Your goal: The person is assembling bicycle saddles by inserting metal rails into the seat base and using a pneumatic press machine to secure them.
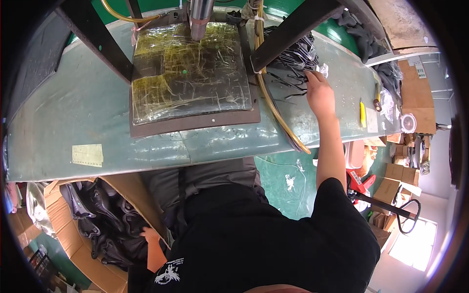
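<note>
My right hand (pixel 321 96) reaches over the far right of the bench to a pile of thin black bent rods (pixel 299 54). Its fingers are closed at the near edge of the pile, on the end of a rod; the thumb is partly hidden. Low on the left, my left hand (pixel 151 236) reaches into an open cardboard box (pixel 71 229). Its fingers are apart and touch black moulded pieces (pixel 105 210) that look like bicycle saddles. Nothing shows in its grip, though part of that hand is hidden.
A press with a metal ram (pixel 199 22) stands over a film-wrapped pad (pixel 190 78), framed by dark posts (pixel 97 41). A yellow hose (pixel 273 110) hangs across the bench (pixel 51 124). A yellow cutter (pixel 363 115) and a hammer (pixel 377 97) lie at right. A red pallet jack (pixel 359 183) stands beyond.
</note>
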Tool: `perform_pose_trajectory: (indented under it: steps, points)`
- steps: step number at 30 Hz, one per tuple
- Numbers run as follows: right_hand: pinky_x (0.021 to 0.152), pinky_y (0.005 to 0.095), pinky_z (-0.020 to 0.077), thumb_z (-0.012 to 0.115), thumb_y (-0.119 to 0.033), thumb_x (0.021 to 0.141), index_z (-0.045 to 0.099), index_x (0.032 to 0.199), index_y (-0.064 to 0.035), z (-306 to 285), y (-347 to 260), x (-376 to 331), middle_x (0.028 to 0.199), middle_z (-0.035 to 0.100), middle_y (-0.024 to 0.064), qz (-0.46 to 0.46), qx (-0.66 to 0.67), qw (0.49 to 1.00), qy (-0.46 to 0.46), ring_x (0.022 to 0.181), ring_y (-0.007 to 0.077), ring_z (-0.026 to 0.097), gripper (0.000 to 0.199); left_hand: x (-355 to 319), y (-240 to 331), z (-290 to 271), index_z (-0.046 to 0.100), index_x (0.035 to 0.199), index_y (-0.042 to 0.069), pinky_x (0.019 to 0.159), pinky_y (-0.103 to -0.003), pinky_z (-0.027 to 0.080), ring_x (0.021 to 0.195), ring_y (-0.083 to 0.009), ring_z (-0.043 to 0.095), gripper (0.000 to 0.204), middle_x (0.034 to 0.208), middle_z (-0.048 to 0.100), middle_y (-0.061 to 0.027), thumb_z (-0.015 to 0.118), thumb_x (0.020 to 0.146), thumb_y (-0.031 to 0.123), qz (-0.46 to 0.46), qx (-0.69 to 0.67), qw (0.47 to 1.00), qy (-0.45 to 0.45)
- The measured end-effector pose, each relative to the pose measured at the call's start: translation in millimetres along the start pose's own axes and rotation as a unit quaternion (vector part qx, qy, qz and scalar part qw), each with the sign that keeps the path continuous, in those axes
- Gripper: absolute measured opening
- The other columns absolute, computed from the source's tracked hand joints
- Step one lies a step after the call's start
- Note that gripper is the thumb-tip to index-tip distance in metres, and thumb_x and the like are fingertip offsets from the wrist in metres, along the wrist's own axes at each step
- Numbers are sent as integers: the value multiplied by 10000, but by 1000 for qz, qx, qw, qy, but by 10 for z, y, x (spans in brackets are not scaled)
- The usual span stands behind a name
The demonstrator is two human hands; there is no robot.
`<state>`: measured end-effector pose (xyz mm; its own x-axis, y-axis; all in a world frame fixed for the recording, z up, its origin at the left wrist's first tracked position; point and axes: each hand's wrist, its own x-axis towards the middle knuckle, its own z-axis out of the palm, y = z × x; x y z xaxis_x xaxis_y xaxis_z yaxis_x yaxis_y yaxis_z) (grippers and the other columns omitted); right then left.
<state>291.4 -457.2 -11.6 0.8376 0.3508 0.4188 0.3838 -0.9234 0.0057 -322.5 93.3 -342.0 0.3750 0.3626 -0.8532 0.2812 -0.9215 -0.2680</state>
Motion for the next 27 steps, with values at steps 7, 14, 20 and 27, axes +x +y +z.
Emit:
perform_pose_trajectory:
  steps: [7,14,20,27]
  points:
    - [816,481,569,717,-164,938,739,1166,-103,-588,341,46,1133,729,138,42,-23,988,-150,982,379,711,237,-701,-1954,1066,588,1364,-7,1015,-455,534,1307,-419,578,531,1375,628,-182,508,1044,411,19,-82,996,4]
    - [751,384,551,800,-188,910,748,1130,-17,-807,308,9,884,738,180,173,136,960,-175,792,262,712,284,-937,-2640,666,590,1357,-6,1001,-452,538,1284,-405,592,515,1352,638,-179,508,1045,395,64,-188,979,40]
    - [811,335,575,757,-233,985,742,1253,-21,-555,347,4,939,761,108,237,421,856,-181,872,152,698,342,245,-585,324,592,1350,-6,989,-450,542,1263,-394,603,501,1332,646,-177,507,1045,382,83,-240,964,74]
    - [902,387,581,745,-374,966,785,1195,-85,-354,373,347,1007,793,128,222,245,930,-163,963,279,754,371,141,-390,-33,594,1343,-6,975,-447,547,1240,-381,616,485,1308,655,-174,507,1045,366,123,-278,945,117]
